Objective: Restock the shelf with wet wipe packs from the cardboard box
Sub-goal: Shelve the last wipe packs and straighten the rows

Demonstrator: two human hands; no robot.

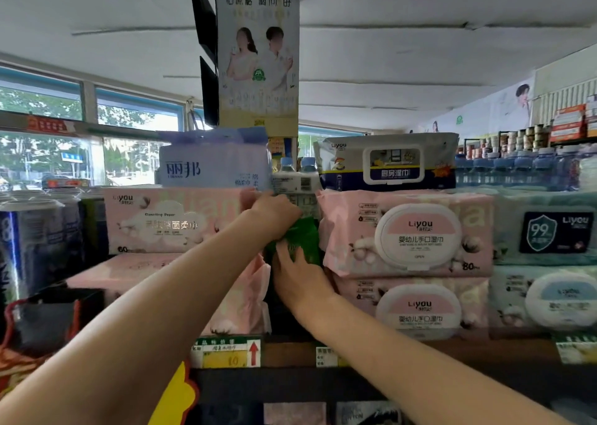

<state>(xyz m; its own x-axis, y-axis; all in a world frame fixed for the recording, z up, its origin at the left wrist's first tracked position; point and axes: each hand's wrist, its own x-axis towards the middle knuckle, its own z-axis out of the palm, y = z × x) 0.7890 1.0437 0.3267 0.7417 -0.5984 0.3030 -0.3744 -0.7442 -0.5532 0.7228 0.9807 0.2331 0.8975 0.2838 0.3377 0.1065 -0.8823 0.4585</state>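
A small green wet wipe pack (302,237) stands in the narrow gap between two stacks of pink packs on the shelf (452,347). My left hand (276,213) grips its upper left edge from above. My right hand (298,279) presses flat against its lower front, fingers pointing up. To the right lie stacked pink Liyou wipe packs (410,234) with round lids; to the left lie pink tissue packs (174,221). The cardboard box is out of view.
A kitchen wipe pack (387,163) and a blue tissue pack (213,166) sit on top of the stacks, with water bottles (295,179) behind the gap. Teal packs (546,227) lie at the right. Price tags (226,353) line the shelf edge. Dark cans (29,243) stand left.
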